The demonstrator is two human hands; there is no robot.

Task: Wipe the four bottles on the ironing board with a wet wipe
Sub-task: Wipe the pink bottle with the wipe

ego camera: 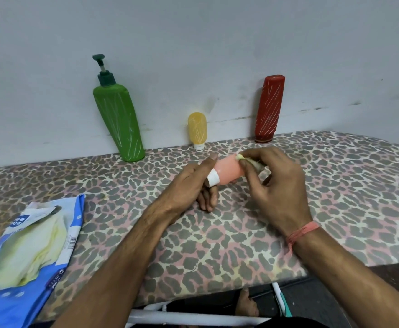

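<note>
The left hand [195, 183] grips the pink bottle [229, 170] at its white cap end, horizontal above the ironing board [335, 185]. The right hand [276, 183] pinches the wet wipe [241, 157] against the bottle's far end.

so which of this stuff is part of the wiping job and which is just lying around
In the job:
- small pink plastic bottle, held by left hand
- crumpled wet wipe in right hand
- tall green pump bottle
- small yellow tube bottle
- red cylindrical bottle

Lying about:
- blue wipes packet
</note>
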